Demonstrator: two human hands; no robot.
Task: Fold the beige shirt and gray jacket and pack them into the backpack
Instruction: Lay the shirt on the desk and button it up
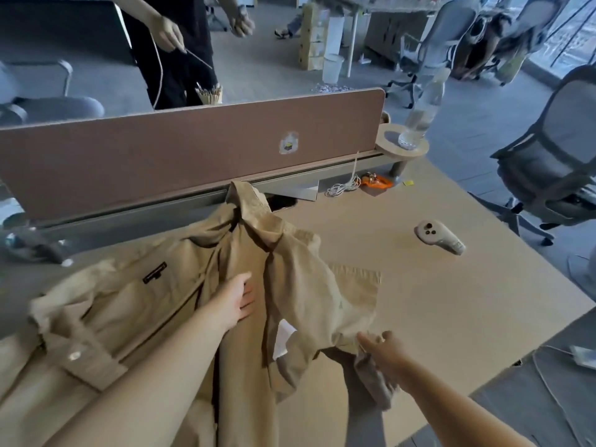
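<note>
A right hand [383,350] pinches the lifted edge of a beige shirt [129,311] spread on a desk [451,301], while the left hand [240,301] presses flat, fingers straight, on its middle (collar toward the divider [161,162]); a controller [440,237] lies beyond.

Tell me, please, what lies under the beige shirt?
Only the tan desk shows around the beige shirt, on which the left hand rests flat. Anything else beneath the fabric is covered and cannot be seen.
</note>
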